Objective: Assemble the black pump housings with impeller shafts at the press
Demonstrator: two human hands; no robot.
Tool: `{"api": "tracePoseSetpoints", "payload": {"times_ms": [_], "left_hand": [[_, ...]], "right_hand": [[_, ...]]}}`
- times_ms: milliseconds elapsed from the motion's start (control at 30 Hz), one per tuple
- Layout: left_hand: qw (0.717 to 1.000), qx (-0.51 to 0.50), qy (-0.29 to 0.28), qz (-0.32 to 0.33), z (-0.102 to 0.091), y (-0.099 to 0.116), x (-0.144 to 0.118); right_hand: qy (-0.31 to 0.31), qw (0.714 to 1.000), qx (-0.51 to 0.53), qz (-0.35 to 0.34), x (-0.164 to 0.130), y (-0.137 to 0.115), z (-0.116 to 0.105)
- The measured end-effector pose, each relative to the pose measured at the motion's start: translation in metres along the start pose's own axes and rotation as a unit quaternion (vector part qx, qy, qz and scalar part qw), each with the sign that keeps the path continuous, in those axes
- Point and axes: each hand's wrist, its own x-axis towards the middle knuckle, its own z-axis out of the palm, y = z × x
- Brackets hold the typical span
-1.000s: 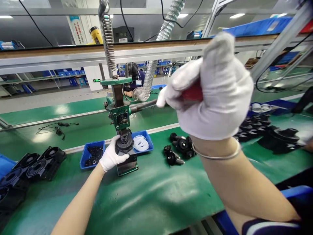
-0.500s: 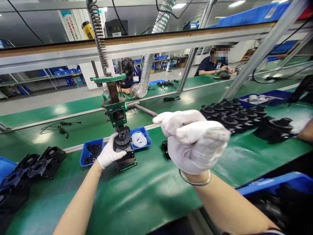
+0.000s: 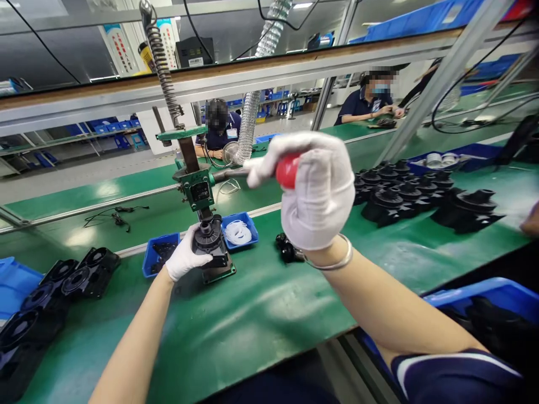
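A green hand press (image 3: pixel 199 189) stands on the bench, with a black round plastic housing (image 3: pixel 208 233) beneath its ram. My left hand (image 3: pixel 185 255), in a white glove, grips the housing from the left, thumb across its near side. The press's lever (image 3: pixel 231 174) sticks out to the right, nearly level. At its end my gloved right hand (image 3: pixel 318 191) is wrapped around a red knob (image 3: pixel 288 170), its forefinger stretched along the lever. Whether the ram touches the housing I cannot tell.
Blue bins with small black parts (image 3: pixel 162 255) and white rings (image 3: pixel 238 232) flank the press. Black fan-like housings (image 3: pixel 76 278) line the left; black conical parts (image 3: pixel 389 196) stand right. Small black parts (image 3: pixel 288 248) lie nearby. Two people sit across the bench.
My right hand has moved up and to the left, and the lever has swung up from a downward slant. The red knob now shows. My left hand stays on the housing.
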Motion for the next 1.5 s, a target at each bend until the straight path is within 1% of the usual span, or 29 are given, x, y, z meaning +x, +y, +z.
{"api": "tracePoseSetpoints", "payload": {"times_ms": [67,100,133,167,200,233,300,367,467,500,567,633,733,867,933,1033,1200,1333,1433,1500], "left_hand": [[0.999,0.030,-0.011,0.008,0.004,0.003,-0.022],[0.999,0.039,-0.029,0.007,0.005,0.003,-0.035],[0.998,0.045,-0.054,0.003,0.007,0.000,-0.050],[0.996,0.046,-0.082,-0.003,0.009,-0.004,-0.064],[0.993,0.049,-0.109,-0.013,0.010,-0.010,-0.078],[0.990,0.052,-0.130,-0.026,0.011,-0.016,-0.089],[0.985,0.053,-0.152,-0.060,0.010,-0.027,-0.107],[0.984,0.070,-0.142,-0.084,0.005,-0.032,-0.118],[0.978,0.149,-0.122,-0.078,-0.004,-0.024,-0.128],[0.973,0.181,-0.125,-0.076,-0.006,-0.020,-0.130],[0.959,0.238,-0.131,-0.085,-0.004,-0.012,-0.133],[0.944,0.292,-0.115,-0.100,0.001,-0.012,-0.135],[0.931,0.341,-0.088,-0.094,0.009,-0.025,-0.136],[0.935,0.343,-0.078,-0.044,0.009,-0.046,-0.137],[0.940,0.332,-0.070,-0.023,0.007,-0.050,-0.137],[0.945,0.321,-0.056,-0.005,0.007,-0.050,-0.136],[0.948,0.317,-0.041,-0.010,0.009,-0.050,-0.137],[0.949,0.312,-0.042,-0.017,0.008,-0.051,-0.137],[0.949,0.311,-0.043,-0.026,0.009,-0.050,-0.137],[0.948,0.315,-0.034,-0.038,0.012,-0.047,-0.137]], "right_hand": [[-0.020,0.997,-0.042,0.059,-0.011,0.009,-0.012],[-0.044,0.991,-0.084,0.095,-0.024,0.016,-0.019],[-0.091,0.979,-0.125,0.129,-0.041,0.025,-0.026],[-0.172,0.955,-0.171,0.173,-0.062,0.034,-0.033],[-0.257,0.919,-0.215,0.210,-0.084,0.042,-0.038],[-0.332,0.887,-0.233,0.222,-0.106,0.049,-0.041],[-0.420,0.848,-0.224,0.234,-0.144,0.057,-0.043],[-0.483,0.822,-0.203,0.225,-0.167,0.057,-0.038],[-0.565,0.772,-0.215,0.197,-0.177,0.055,-0.027],[-0.584,0.757,-0.225,0.188,-0.177,0.055,-0.024],[-0.612,0.736,-0.235,0.169,-0.179,0.056,-0.018],[-0.629,0.726,-0.235,0.149,-0.184,0.059,-0.015],[-0.629,0.728,-0.242,0.125,-0.195,0.061,-0.015],[-0.608,0.746,-0.257,0.091,-0.207,0.060,-0.016],[-0.592,0.759,-0.262,0.076,-0.210,0.060,-0.016],[-0.572,0.771,-0.273,0.065,-0.213,0.058,-0.015],[-0.564,0.774,-0.279,0.074,-0.219,0.056,-0.015],[-0.561,0.774,-0.282,0.083,-0.222,0.055,-0.015],[-0.565,0.771,-0.277,0.098,-0.220,0.056,-0.015],[-0.572,0.767,-0.264,0.119,-0.216,0.057,-0.016]]}}
